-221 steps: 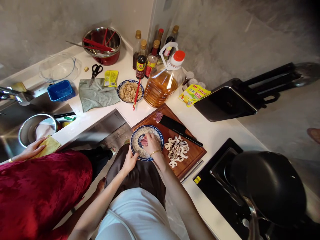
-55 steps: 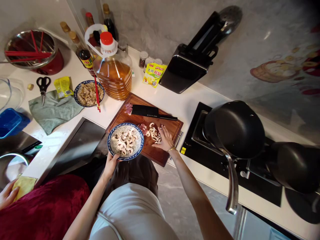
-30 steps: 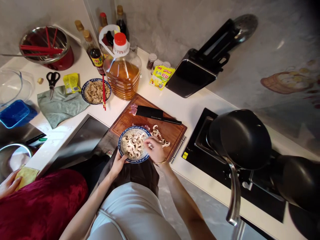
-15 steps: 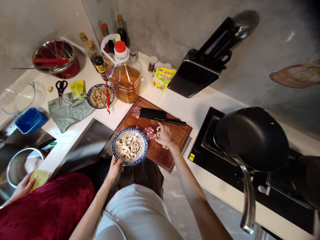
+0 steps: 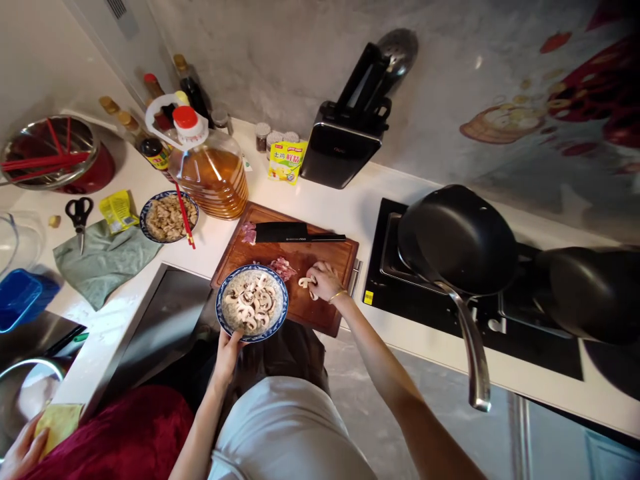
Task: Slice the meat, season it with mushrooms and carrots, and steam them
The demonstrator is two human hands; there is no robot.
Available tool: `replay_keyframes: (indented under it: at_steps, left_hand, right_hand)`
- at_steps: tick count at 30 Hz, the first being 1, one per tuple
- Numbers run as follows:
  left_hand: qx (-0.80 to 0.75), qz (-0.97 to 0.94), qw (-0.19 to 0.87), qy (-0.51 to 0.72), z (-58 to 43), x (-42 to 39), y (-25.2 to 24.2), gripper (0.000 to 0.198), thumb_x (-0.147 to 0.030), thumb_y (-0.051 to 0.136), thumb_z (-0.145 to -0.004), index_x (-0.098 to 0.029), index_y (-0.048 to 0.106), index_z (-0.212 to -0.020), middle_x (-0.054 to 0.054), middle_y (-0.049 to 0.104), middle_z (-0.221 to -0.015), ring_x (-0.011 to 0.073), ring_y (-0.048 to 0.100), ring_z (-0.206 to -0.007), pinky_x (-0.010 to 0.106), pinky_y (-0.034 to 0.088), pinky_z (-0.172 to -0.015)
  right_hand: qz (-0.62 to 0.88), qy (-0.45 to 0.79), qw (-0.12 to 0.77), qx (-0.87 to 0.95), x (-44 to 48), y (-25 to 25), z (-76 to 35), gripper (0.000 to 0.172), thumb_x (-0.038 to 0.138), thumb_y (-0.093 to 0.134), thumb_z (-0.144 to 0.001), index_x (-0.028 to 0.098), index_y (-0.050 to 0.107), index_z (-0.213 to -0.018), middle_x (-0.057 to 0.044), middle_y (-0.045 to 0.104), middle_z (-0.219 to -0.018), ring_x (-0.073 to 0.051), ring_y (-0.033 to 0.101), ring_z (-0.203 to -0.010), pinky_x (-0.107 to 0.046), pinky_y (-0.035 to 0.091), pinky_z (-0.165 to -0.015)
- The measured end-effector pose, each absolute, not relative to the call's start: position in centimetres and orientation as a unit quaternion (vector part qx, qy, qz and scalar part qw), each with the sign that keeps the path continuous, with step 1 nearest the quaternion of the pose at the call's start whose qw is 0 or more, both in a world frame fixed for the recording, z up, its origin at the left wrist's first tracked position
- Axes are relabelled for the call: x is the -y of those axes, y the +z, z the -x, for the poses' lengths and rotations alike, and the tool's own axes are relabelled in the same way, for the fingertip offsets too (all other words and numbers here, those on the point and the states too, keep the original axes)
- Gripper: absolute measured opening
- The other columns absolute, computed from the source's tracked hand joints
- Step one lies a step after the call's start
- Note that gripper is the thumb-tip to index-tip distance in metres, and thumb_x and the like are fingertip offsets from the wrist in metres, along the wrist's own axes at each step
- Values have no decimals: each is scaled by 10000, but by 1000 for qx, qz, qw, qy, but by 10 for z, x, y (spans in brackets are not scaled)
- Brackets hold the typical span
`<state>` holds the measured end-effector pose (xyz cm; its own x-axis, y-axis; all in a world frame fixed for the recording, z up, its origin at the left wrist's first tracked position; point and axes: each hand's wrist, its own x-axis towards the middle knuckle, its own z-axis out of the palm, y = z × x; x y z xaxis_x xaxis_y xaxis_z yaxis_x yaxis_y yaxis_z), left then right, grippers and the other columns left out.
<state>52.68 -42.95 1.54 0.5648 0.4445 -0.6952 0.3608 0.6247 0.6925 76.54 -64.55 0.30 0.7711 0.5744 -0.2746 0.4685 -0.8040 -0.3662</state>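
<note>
My left hand (image 5: 229, 348) grips the near rim of a blue-and-white bowl (image 5: 281, 308), its thumb over the edge. Sliced mushrooms (image 5: 255, 300) lie inside the bowl, which I hold above the near left corner of a wooden cutting board (image 5: 320, 315). Over the board's right part, my right hand (image 5: 325, 281) has its fingers curled down on a few mushroom slices (image 5: 306, 283); its palm hides some of them. Beside it sits chopped raw meat (image 5: 283, 268). A black cleaver (image 5: 300, 233) rests across the far side of the board, near more meat (image 5: 249, 232).
Right of the board, a black wok (image 5: 457, 240) stands on the stove, its handle jutting over the counter edge. A knife block (image 5: 343, 147), oil jug (image 5: 213, 173) and bowl of cut meat with chopsticks (image 5: 167, 219) line the back. At left, another person's hand (image 5: 25, 443) holds a yellow cloth.
My view has turned rightward, so the counter things sit further left. My right hand has turned palm down and closed over the mushroom slices. My left hand keeps holding the bowl.
</note>
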Motion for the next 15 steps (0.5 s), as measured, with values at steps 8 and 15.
replay_keyframes:
  at_steps: [8, 15]
  left_hand:
    - [-446, -456, 770, 1, -529, 433, 8, 715, -348, 763, -660, -250, 492, -1315, 103, 591, -1269, 299, 577, -1120, 374, 548, -811]
    - [-442, -472, 763, -12, -537, 434, 11, 679, -348, 764, -643, -218, 527, -1266, 108, 607, -1235, 285, 597, -1072, 369, 550, -802]
  right_hand:
    - [960, 182, 168, 131, 683, -3, -736, 1042, 512, 779, -578, 275, 266, -1454, -134, 354, -1354, -347, 370, -1236, -480, 353, -982]
    - [937, 243, 168, 185, 657, 1, -754, 578, 162, 679, -671, 212, 531, -1228, -104, 447, -1189, -235, 481, -1063, -368, 376, -957]
